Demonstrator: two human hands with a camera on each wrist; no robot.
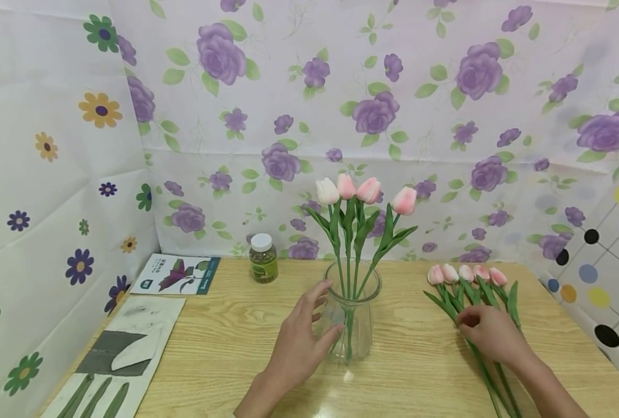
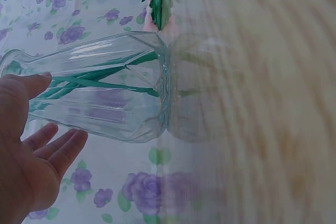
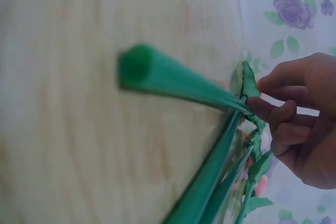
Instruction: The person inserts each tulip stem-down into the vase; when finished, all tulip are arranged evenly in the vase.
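A clear glass vase (image 1: 348, 337) stands on the table with several pink and white tulips (image 1: 368, 190) in it. My left hand (image 1: 301, 331) is at the vase's left side, fingers loosely spread; in the left wrist view its thumb (image 2: 37, 83) overlaps the glass and the other fingers lie along its side. To the right, more tulips (image 1: 465, 273) lie in a row, heads toward the back. My right hand (image 1: 492, 334) is over them, thumb and forefinger pinching one at its leaves. That tulip's green stem (image 3: 178, 80) points toward the right wrist camera.
A lidded jar (image 1: 264, 264) is at the back, left of the vase. A booklet (image 1: 176, 274) and a printed sheet (image 1: 155, 316) with grey and green shapes lie along the left side. Flower-patterned cloth (image 1: 309, 116) lines the back of the wooden table (image 1: 226, 325).
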